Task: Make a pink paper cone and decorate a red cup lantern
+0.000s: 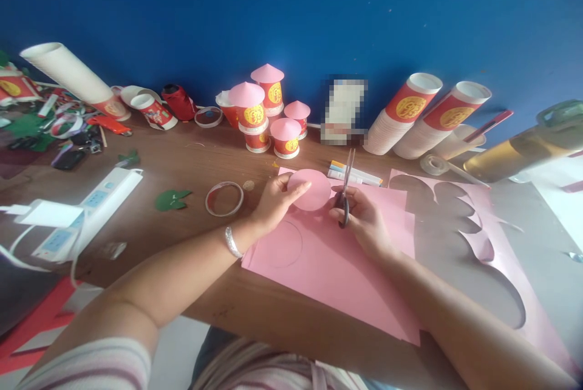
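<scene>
Between the thumb and fingers of my left hand (277, 198) is a pink paper circle (312, 189), held above the pink sheets. My right hand (357, 217) grips black-handled scissors (346, 192), whose blades point up and away from me, just right of the circle. The right fingertips are close to the circle's right edge; whether they touch it I cannot tell. Beneath both hands lie pink paper sheets (328, 268), with a drawn circle outline (285, 244) on the left part.
Cups with pink cone tops (246, 95) stand by the blue wall. Stacked cups (405, 110) lean at the right, above cut pink scraps (514, 262). A power strip (95, 208), green paper piece (172, 200) and paper ring (224, 198) lie left. Markers (355, 174) lie behind my right hand.
</scene>
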`<state>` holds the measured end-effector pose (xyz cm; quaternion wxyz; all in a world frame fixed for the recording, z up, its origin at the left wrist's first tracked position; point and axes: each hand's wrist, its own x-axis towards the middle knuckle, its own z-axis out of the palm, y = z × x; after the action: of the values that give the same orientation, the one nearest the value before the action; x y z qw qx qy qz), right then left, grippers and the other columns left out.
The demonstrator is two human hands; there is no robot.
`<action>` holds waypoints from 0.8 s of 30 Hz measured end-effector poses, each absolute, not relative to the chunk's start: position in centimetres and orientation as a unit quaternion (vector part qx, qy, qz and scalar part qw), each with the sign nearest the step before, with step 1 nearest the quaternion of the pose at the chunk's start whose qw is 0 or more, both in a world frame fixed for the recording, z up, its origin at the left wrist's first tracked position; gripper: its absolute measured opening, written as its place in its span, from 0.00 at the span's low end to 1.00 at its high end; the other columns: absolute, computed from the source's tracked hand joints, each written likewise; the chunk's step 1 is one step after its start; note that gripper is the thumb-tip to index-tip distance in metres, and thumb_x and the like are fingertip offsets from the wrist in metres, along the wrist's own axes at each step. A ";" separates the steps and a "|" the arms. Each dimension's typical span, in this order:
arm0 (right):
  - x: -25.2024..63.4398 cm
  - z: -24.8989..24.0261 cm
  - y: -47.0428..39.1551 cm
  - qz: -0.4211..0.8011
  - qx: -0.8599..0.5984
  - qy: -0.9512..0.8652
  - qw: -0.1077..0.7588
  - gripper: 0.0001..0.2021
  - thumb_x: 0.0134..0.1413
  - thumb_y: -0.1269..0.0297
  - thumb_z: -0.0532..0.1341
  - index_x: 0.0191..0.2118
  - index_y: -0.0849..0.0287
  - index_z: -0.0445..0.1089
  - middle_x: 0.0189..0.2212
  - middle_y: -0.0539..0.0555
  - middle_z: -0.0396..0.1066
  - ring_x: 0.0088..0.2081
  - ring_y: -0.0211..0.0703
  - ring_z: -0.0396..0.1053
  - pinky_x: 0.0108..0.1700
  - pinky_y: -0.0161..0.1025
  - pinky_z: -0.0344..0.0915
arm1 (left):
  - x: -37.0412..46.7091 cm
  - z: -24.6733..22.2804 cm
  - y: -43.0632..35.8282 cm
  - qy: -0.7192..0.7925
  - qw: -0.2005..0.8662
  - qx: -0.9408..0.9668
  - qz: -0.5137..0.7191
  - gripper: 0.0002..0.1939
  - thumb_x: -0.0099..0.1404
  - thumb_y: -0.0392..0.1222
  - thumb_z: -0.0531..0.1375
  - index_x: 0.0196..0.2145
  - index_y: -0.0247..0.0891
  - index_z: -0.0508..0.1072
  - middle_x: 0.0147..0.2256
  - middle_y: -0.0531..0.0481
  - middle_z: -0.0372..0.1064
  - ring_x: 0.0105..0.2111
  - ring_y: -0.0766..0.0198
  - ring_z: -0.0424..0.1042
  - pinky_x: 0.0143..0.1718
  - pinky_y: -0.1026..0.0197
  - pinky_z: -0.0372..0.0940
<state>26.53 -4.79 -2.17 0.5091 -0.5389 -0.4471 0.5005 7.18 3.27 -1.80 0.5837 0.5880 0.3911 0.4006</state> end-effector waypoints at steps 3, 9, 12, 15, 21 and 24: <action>26.4 -2.1 -4.8 0.487 -0.556 -0.454 0.498 0.27 0.44 0.48 0.74 0.48 0.54 0.71 0.30 0.50 0.75 0.30 0.41 0.72 0.34 0.39 0.69 | 7.2 -1.3 3.1 0.396 0.575 0.617 0.363 0.19 0.62 0.55 0.67 0.29 0.34 0.74 0.28 0.52 0.68 0.30 0.66 0.64 0.34 0.62 0.60; 26.7 -2.2 -4.7 0.450 -0.575 -0.439 0.524 0.24 0.45 0.47 0.72 0.45 0.54 0.71 0.29 0.48 0.72 0.30 0.39 0.70 0.32 0.37 0.66 | 7.2 -0.9 3.0 0.382 0.608 0.620 0.315 0.17 0.60 0.54 0.68 0.30 0.35 0.76 0.27 0.51 0.68 0.28 0.65 0.64 0.31 0.61 0.59; 26.9 -1.9 -4.6 0.440 -0.583 -0.440 0.523 0.23 0.46 0.49 0.71 0.46 0.54 0.70 0.28 0.48 0.71 0.29 0.39 0.68 0.31 0.37 0.66 | 7.0 -0.9 3.1 0.382 0.604 0.632 0.300 0.17 0.58 0.53 0.69 0.27 0.35 0.75 0.23 0.52 0.65 0.26 0.65 0.62 0.28 0.61 0.57; 27.0 -1.7 -4.6 0.434 -0.588 -0.442 0.520 0.23 0.46 0.49 0.71 0.45 0.55 0.70 0.28 0.48 0.71 0.28 0.38 0.67 0.31 0.38 0.66 | 6.9 -1.0 3.2 0.377 0.602 0.644 0.285 0.18 0.58 0.53 0.69 0.25 0.35 0.73 0.21 0.53 0.62 0.24 0.67 0.59 0.27 0.61 0.55; 26.9 -1.6 -4.5 0.440 -0.570 -0.440 0.536 0.22 0.46 0.51 0.72 0.44 0.55 0.70 0.28 0.48 0.71 0.29 0.38 0.68 0.34 0.38 0.67 | 6.7 -1.0 3.4 0.380 0.607 0.648 0.259 0.17 0.59 0.52 0.68 0.27 0.34 0.75 0.22 0.53 0.61 0.24 0.69 0.57 0.26 0.62 0.53; 26.9 -1.7 -4.5 0.436 -0.578 -0.445 0.527 0.23 0.47 0.50 0.71 0.46 0.55 0.70 0.28 0.48 0.70 0.29 0.39 0.67 0.34 0.39 0.67 | 6.8 -0.9 3.3 0.388 0.603 0.643 0.270 0.16 0.59 0.51 0.68 0.28 0.33 0.75 0.22 0.53 0.63 0.24 0.68 0.58 0.27 0.63 0.53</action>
<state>26.88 -4.54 -1.67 0.5266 -0.5782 -0.4449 0.4363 6.78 3.29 -0.85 0.6029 0.6427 0.3877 0.2703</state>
